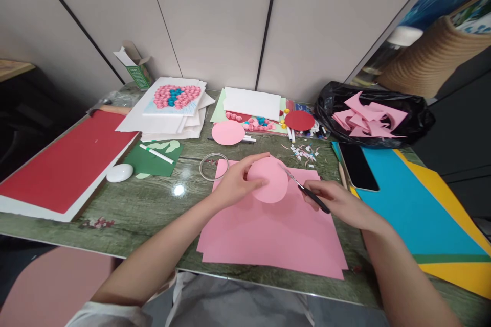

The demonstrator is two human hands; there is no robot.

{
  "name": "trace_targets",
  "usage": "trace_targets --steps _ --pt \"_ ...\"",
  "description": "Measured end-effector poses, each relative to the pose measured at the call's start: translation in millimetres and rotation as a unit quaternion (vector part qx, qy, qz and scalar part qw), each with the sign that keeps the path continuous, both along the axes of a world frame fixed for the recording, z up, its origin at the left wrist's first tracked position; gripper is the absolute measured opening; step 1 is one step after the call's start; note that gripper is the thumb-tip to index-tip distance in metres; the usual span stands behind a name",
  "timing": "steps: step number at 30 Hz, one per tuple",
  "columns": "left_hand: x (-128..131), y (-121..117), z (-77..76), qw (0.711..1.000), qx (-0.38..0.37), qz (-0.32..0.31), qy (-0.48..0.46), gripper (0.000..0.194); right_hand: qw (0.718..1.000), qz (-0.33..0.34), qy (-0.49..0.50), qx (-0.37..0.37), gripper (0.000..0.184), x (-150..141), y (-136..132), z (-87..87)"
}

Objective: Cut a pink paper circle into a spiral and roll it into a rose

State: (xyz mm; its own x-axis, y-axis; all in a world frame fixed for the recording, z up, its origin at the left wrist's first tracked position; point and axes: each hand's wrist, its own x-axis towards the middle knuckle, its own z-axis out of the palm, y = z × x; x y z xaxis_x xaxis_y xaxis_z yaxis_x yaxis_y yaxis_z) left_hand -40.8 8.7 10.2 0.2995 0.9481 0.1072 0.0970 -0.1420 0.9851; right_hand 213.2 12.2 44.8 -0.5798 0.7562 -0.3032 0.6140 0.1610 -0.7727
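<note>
My left hand (241,179) pinches a round pink paper disc (270,186) at its left edge, thumb on top. A pair of scissors with black handles (315,199) is in my right hand (333,199), the blades touching the disc's upper right edge. Beneath both hands lie pink paper sheets (268,242), slightly out of line with each other. Just left of these, a roll of tape (214,166) lies flat, and a second pink disc (227,133) rests farther back beside a red disc (299,120).
A black bag (420,115) with pink offcuts (370,115) stands back right. Near it are a phone (359,166) and blue paper (414,204). To the left lie a red sheet (72,158), a white oval object (119,173) and a rose-decorated card (176,97). Small scraps (304,152) litter the table.
</note>
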Motion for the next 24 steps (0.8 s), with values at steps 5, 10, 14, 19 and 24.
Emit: trace_targets --steps 5,10,14,19,24 --pt "-0.5 0.5 -0.5 1.0 0.006 0.005 -0.013 0.053 1.0 0.005 -0.002 0.001 0.022 1.8 1.1 -2.0" --pt "-0.3 0.4 -1.0 1.0 0.007 0.005 -0.018 0.054 1.0 0.005 -0.003 0.001 0.022 2.2 1.7 -3.1" --pt "0.1 0.2 -1.2 1.0 0.002 0.006 -0.021 0.055 1.0 0.005 -0.005 0.0 0.021 2.0 1.6 -2.4" --pt "-0.7 0.4 -0.9 1.0 0.001 0.007 -0.013 0.055 1.0 0.011 -0.009 0.003 0.02 3.9 2.3 -4.5" --pt "-2.6 1.0 -0.6 1.0 0.004 -0.011 -0.006 0.056 1.0 0.009 -0.002 -0.012 0.02 3.9 2.7 -4.2"
